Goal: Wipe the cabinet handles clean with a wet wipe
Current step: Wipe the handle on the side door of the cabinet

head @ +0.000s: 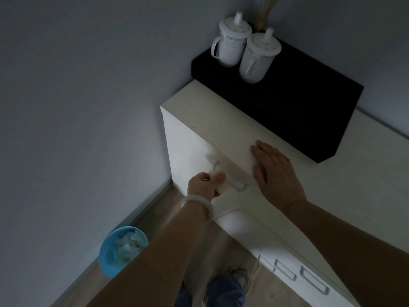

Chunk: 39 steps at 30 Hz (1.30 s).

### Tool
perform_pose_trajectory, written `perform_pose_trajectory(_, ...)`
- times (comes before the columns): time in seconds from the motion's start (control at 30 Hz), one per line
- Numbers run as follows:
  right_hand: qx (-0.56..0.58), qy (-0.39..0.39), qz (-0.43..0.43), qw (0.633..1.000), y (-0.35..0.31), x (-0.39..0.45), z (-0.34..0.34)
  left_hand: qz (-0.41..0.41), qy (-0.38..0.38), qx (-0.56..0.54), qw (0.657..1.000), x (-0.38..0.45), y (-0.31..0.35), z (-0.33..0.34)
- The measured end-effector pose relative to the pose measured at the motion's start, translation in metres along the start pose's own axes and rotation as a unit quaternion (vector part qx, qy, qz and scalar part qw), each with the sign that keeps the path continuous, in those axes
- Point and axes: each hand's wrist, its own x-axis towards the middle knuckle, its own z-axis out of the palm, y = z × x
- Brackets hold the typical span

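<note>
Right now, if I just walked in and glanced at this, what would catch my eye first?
Probably the two hands at the white cabinet: the left hand presses a wet wipe against a cabinet handle, while the right hand lies flat on the top. Next, two lidded white cups on a black box in the corner, and a blue bin on the floor.

no readable text, label or number shows anywhere.
</note>
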Motion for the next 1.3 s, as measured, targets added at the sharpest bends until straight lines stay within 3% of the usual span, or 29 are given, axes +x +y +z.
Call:
perform_pose_trajectory(0.07,0.001,0.003,0.001,1.0,-0.001,0.0,-0.001,0.007,0.001,0.037,0.999,-0.004,-0.008,0.0)
perform_pose_trajectory(0.23,-0.005,-0.001,0.003,1.0,0.001,0.0,0.001,0.096,0.137,0.105,0.98,0.003,0.011,-0.01)
perform_pose_trajectory(0.3,-0.003,-0.002,0.003,1.0,0.001,0.0,0.001,0.126,0.141,0.111,0.976,0.007,0.02,-0.01)
perform_pose_trajectory(0.4,-0.004,-0.001,0.001,1.0,0.001,0.0,0.001,0.141,0.089,0.139,0.976,0.01,0.027,-0.001)
perform_pose_trajectory(0.6,-0.008,-0.005,0.004,1.0,0.002,0.0,0.001,0.085,0.015,0.002,0.996,0.016,0.02,-0.004)
perform_pose_trajectory(0.73,-0.006,-0.007,0.004,1.0,0.003,0.0,0.003,0.091,0.031,-0.014,0.995,0.015,0.014,-0.003)
perform_pose_trajectory(0.9,-0.008,-0.008,0.004,1.0,0.003,0.001,0.002,0.05,0.079,-0.134,0.986,-0.001,0.006,0.011)
perform_pose_trajectory(1.07,-0.013,-0.009,0.005,1.0,0.001,0.0,0.001,0.033,0.067,-0.09,0.993,-0.021,-0.012,0.026)
perform_pose_trajectory(1.3,-0.01,-0.003,0.005,1.0,0.001,-0.001,0.001,0.011,0.089,-0.111,0.99,-0.016,-0.017,0.037)
